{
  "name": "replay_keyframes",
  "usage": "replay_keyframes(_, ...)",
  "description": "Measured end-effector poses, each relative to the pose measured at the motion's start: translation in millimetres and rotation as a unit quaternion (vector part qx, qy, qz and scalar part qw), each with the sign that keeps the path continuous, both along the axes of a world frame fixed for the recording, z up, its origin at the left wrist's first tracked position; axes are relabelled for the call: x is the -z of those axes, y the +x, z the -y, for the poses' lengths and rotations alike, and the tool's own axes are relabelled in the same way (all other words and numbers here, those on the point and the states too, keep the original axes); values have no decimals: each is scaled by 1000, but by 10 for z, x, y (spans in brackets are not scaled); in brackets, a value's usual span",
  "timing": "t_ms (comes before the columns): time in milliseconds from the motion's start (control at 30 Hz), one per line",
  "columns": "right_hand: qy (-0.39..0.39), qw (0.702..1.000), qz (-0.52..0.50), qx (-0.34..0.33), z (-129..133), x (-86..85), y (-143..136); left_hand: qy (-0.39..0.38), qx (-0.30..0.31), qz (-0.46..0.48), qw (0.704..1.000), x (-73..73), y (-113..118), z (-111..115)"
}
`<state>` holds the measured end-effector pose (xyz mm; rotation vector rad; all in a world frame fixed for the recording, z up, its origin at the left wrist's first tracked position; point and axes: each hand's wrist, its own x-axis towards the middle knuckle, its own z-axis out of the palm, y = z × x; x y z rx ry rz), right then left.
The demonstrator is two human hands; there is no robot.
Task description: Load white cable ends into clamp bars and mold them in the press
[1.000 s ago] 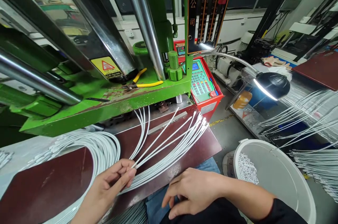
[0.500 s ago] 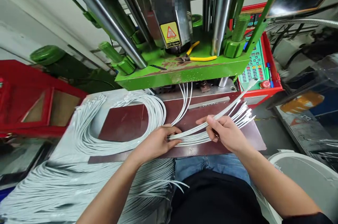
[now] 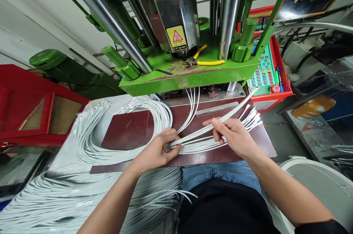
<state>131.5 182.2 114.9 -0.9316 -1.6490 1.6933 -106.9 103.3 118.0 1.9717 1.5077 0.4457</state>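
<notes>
My left hand (image 3: 161,149) is closed round a few white cables (image 3: 194,135), near the middle of the brown board (image 3: 129,125). Farther along the same strands, my right hand (image 3: 230,133) pinches them between thumb and fingers. Their free ends rise to the upper right, past the hand. Beneath lies a larger white cable bundle (image 3: 198,148), its tips fanned out at the right end of the board. To the left the bundle bends into a big loop (image 3: 162,116). Several other cables (image 3: 191,111) run from under the green press (image 3: 190,81) down toward my left hand.
Yellow-handled pliers (image 3: 211,63) lie on the press plate. A metal strip (image 3: 216,108) rests on the board's back edge. A red control box (image 3: 288,87) stands right, above a white bin (image 3: 317,179). More cables (image 3: 66,197) heap at lower left.
My left hand has slid a little left along the cables. My right hand has also shifted slightly left, with the pinched strands and their free ends lower and farther left.
</notes>
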Motion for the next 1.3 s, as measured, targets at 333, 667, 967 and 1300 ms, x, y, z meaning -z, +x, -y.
replay_keyframes(333, 94, 995, 18, 40, 313, -20, 100, -167, -54, 180, 968, -249, 69, -201)
replay_keyframes(667, 475, 835, 275, -41, 154, 419, 286, -199, -31, 284, 937, -455, 504, -420)
replay_keyframes(967, 531, 808, 251, -47, 27, 405, 404, -219, -44, 310, 924, -415, 514, -408)
replay_keyframes(1300, 497, 790, 345, -97, 210, 198, 451, -224, -36, 342, 912, -393, 488, -387)
